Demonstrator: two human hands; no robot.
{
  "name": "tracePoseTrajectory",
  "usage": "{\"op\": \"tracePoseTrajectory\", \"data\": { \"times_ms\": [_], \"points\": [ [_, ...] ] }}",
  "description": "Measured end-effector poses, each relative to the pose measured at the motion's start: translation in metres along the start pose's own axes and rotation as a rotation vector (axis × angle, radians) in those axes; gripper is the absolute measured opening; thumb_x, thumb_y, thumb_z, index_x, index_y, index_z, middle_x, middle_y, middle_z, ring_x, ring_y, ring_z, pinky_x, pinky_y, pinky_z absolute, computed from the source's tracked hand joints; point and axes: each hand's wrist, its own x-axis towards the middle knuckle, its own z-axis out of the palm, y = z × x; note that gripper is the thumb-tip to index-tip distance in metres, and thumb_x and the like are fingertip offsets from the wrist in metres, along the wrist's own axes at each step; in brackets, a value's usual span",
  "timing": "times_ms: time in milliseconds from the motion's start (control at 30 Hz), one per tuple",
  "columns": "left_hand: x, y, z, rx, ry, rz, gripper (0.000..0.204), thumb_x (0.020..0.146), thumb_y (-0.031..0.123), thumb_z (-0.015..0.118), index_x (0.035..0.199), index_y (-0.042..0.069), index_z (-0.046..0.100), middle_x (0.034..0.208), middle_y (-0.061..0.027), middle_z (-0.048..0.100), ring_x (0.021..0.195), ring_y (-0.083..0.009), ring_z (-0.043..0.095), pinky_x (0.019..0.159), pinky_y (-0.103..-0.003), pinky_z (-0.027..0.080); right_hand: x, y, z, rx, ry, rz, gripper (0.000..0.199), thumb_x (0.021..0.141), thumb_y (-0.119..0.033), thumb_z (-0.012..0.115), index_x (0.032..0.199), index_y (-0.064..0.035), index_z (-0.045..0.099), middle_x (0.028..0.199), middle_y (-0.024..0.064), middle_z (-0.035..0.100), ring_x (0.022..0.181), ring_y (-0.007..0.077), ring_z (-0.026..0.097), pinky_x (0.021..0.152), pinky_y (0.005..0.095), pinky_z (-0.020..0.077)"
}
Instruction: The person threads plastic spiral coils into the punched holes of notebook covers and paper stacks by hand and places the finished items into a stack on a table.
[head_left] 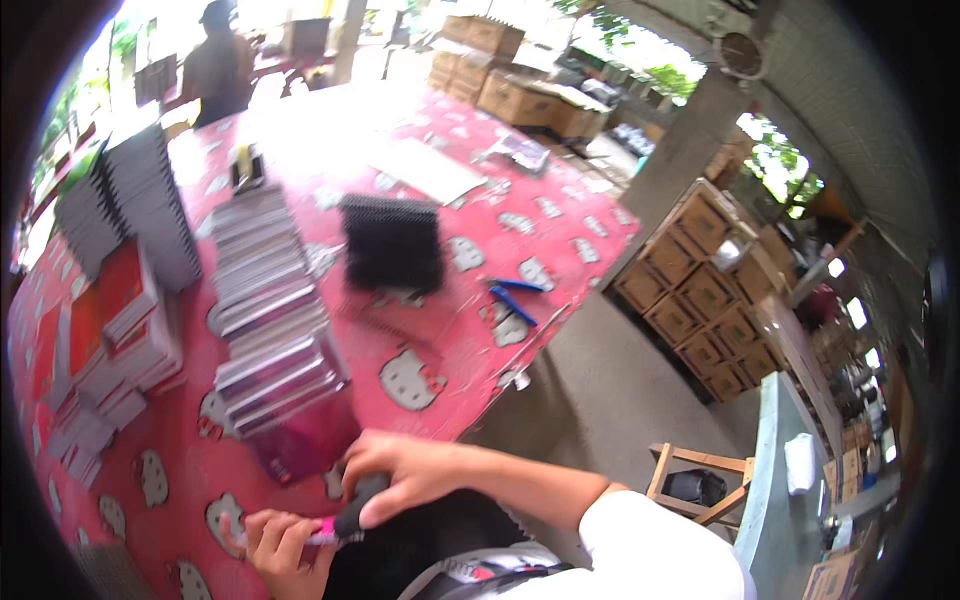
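Observation:
Close to my body, at the table's near edge, both of my hands work together. My left hand [285, 545] is closed on a thin, pale item with a bright pink edge, mostly hidden by the fingers. My right hand [410, 475] curls round a small dark object [358, 510] that meets the pink edge; blur hides its kind. Just beyond my hands lies a purple-pink cover [300, 445], at the near end of a long row of thin booklets [270, 290]. A bundle of black spiral coils [393, 245] sits to the right of that row.
Blue-handled pliers [515, 298] lie near the right edge of the pink patterned table [470, 355]. Spiral-bound books [150, 200] and red-and-white booklets [120, 330] are stacked on the left. Cardboard boxes [690, 290] and a wooden stool [705, 480] stand beyond. A person [217, 65] is far off.

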Motion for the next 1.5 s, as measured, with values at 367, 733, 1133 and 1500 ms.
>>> {"op": "tracePoseTrajectory", "data": {
  "times_ms": [367,733,1133,1500],
  "points": [
    [-0.008,-0.003,0.003,0.041,-0.008,-0.15,0.053,0.056,0.027,0.084,0.103,0.015,0.064,0.079,0.0031,0.061,0.083,-0.0166,0.06,0.105,-0.049,0.021,0.011,-0.017,0.005,0.167,-0.041,-0.044,0.052,0.067,-0.047,0.077,0.096,-0.0049,0.068,0.1,0.0126,0.065,0.108,0.0285,0.054,0.095,0.0404,0.0386],
    [-0.035,-0.032,0.042,-0.749,0.299,-0.394,0.079,0.061,0.011,0.088,0.125,0.006,0.041,0.094,-0.0025,0.049,0.09,-0.0125,0.05,0.083,-0.027,0.043,0.02,-0.004,0.0,0.429,-0.008,-0.021,0.052,0.068,-0.043,0.077,0.098,-0.0025,0.067,0.111,0.0207,0.062,0.113,0.0295,0.054,0.095,0.0402,0.0387],
    [-0.043,-0.037,0.046,-0.655,0.224,-0.423,0.059,0.067,0.026,0.086,0.099,0.007,0.041,0.089,-0.0041,0.046,0.077,-0.0145,0.05,0.068,-0.028,0.043,0.038,-0.017,-0.001,-0.16,0.092,-0.037,0.061,0.063,-0.051,0.076,0.094,0.0001,0.068,0.11,0.0196,0.063,0.107,0.0296,0.056,0.091,0.0399,0.0402],
    [-0.037,-0.037,0.042,-0.61,0.216,-0.334,0.055,0.067,0.019,0.085,0.098,0.007,0.042,0.087,-0.0048,0.047,0.075,-0.0164,0.051,0.068,-0.03,0.044,0.042,-0.015,0.011,0.581,-0.102,-0.015,0.052,0.072,-0.045,0.07,0.099,-0.001,0.065,0.106,0.0146,0.062,0.117,0.0276,0.052,0.095,0.0365,0.0396]
  ]
}}
